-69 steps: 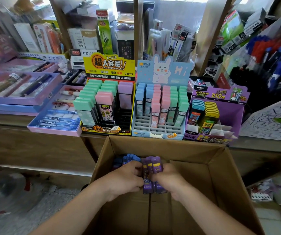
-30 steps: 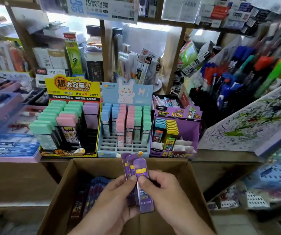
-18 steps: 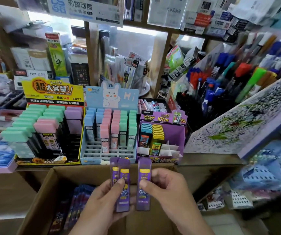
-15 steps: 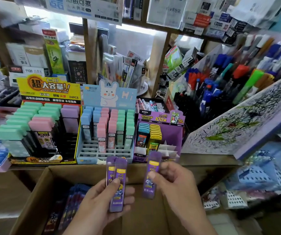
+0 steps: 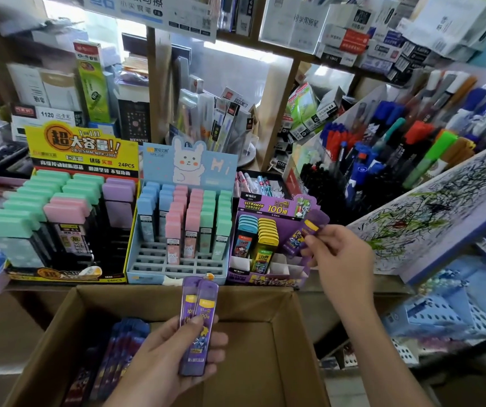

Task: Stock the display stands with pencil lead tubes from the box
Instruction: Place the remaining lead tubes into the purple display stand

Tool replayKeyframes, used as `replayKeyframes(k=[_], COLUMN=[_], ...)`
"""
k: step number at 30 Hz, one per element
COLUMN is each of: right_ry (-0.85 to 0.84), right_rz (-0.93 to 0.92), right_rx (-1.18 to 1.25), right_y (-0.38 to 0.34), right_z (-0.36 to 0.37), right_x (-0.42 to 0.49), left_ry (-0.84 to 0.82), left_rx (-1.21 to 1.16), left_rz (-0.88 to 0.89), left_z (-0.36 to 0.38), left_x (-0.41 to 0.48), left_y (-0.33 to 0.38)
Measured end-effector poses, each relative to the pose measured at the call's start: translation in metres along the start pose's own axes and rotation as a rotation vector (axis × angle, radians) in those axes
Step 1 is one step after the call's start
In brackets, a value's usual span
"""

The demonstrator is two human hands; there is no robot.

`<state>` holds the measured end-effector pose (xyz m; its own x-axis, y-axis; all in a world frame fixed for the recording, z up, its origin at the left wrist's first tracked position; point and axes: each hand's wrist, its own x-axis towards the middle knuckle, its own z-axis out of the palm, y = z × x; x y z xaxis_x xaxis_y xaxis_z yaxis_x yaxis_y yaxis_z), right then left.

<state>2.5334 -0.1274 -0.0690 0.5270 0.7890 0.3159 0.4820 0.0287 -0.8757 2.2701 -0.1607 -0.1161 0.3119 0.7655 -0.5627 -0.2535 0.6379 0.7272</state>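
Tube (image 5: pixel 299 237) tilts above purple stand's (image 5: pixel 268 279) open slots (image 5: pixel 290 267), near its right edge.

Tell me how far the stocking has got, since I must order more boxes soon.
Done: the purple stand holds a blue row and a yellow row. In hand: the right hand pinches one tube at the stand; the left hand holds two tubes over the box. Left: the stand's right slots look empty, and more tubes lie in the box.
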Motion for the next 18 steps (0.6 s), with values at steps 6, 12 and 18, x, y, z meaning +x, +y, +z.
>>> replayKeyframes(k=[6,12,18], right_ry=[-0.01,-0.069,-0.141], right_rz=[-0.048,0.024,-0.007], right_rx=[-0.139,-0.222,-0.378], right_y=[0.007,0.014,0.012], right_z=[0.015,0.024,0.029], right_x=[0.013,0.012,0.013], left_ry=[-0.005,-0.021,-0.02], left_rx=[-0.012,-0.009,0.011], left_rz=[0.001,0.01,0.007], left_z=[-0.002,-0.002,-0.001], left_x=[0.002,0.003,0.004], left_y=[-0.001,-0.002,-0.004])
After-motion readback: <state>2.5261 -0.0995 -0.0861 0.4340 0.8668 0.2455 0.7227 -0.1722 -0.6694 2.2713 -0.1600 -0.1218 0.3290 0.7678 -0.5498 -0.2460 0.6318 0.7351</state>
